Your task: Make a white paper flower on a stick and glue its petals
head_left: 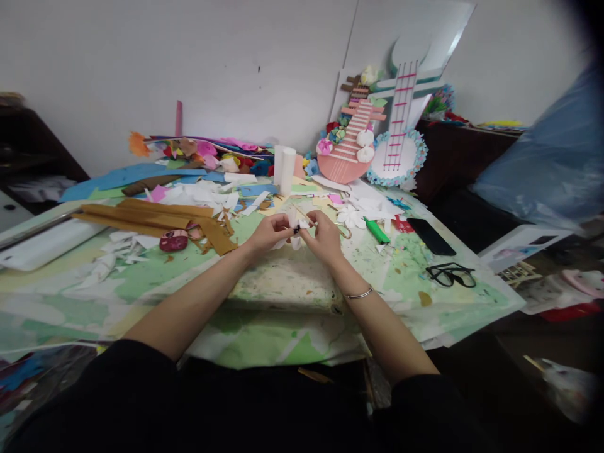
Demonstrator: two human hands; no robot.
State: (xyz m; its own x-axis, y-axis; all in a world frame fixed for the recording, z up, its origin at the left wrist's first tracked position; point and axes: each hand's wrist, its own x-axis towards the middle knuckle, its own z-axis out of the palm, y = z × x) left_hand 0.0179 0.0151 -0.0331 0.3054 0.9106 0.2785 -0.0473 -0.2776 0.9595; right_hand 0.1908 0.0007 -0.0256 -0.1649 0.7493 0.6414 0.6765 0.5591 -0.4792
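Observation:
Between my two hands, over the middle of the table, is a small white paper flower with petal-like folds and a dark spot near its lower middle. My left hand pinches it from the left, fingers closed. From the other side my right hand grips it with thumb and fingers; a silver bracelet circles that wrist. The fingers partly hide the paper. Just right of my right hand lie gold-handled scissors, only partly visible. Beyond them a flat white paper flower rests near a green glue tube.
Brown crepe paper strips and a dark red round object lie left. White paper rolls stand behind. Paper-decorated instrument shapes lean at the wall. A black phone and glasses lie right on the covered table.

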